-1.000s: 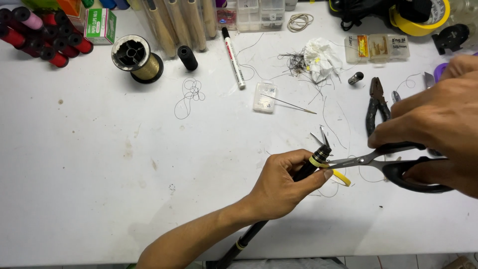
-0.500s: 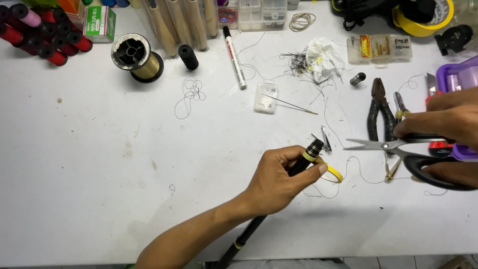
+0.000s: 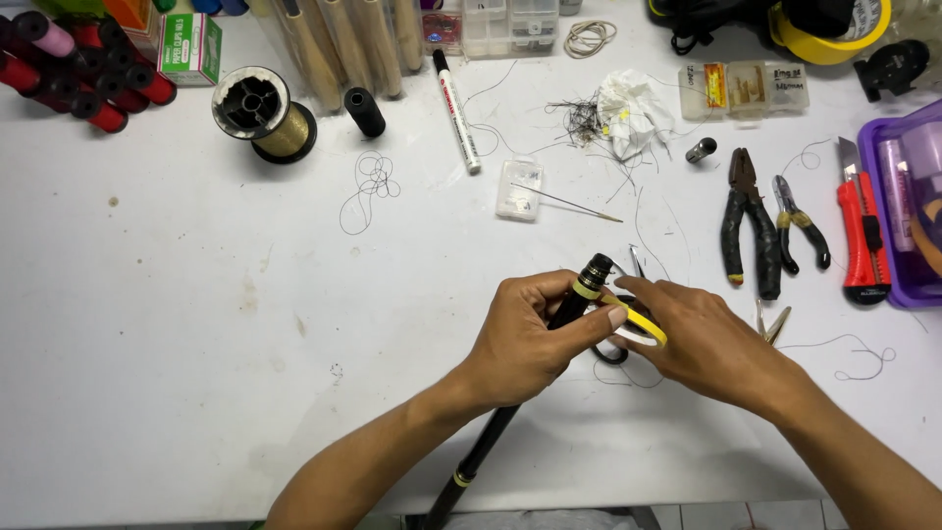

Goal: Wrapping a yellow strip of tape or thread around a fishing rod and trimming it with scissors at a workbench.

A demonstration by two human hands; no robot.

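Both hands work at the middle of the white counter (image 3: 196,324), close to its near edge. The left hand (image 3: 525,334) is closed around a slim black rod with yellow bands (image 3: 579,299), gripping it just below its capped tip; the rod runs down past the near edge, out of frame. The right hand (image 3: 702,339) is loosely curled, its fingertips pinching a strip of yellow tape (image 3: 643,322) that leads from the rod's tip. Black-handled scissors (image 3: 618,345) lie on the counter, mostly hidden under the hands.

Open room lies to the left and front-left of the hands, where the counter is bare apart from stains. To the right, black-handled pliers (image 3: 743,221), small yellow-and-black cutters (image 3: 800,221) and a red utility knife (image 3: 859,231) lie near; a purple plastic tray (image 3: 908,285) sits at the right edge. Thread spools and boxes crowd the far edge.

Half a second ago the right hand held the scissors out to the right, well apart from the rod; it has since set them down and closed in on the tape.
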